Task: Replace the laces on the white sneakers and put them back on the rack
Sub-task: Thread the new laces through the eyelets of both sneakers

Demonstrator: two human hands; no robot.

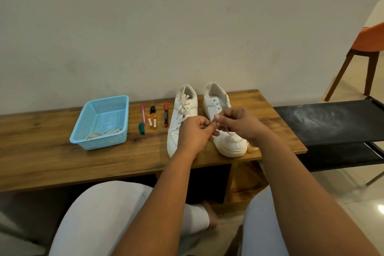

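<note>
My left hand (194, 131) and right hand (242, 123) met at frame centre, both pinching a pale lace (225, 129) over the right sneaker (226, 131). That sneaker stood on the bench (52, 151) with its upper eyelets bare; the lace ran down toward its toe end. The left sneaker (180, 116), just beside it, carried a full lace tied in a bow. I judged the step in hand to be threading the right sneaker, early in its run. The next move called for feeding the lace tip through the next open eyelet. Spare laces (104, 132) lay in the blue basket (83, 131) at centre left. The black rack (332, 122) stood at right, no shoes on it.
</note>
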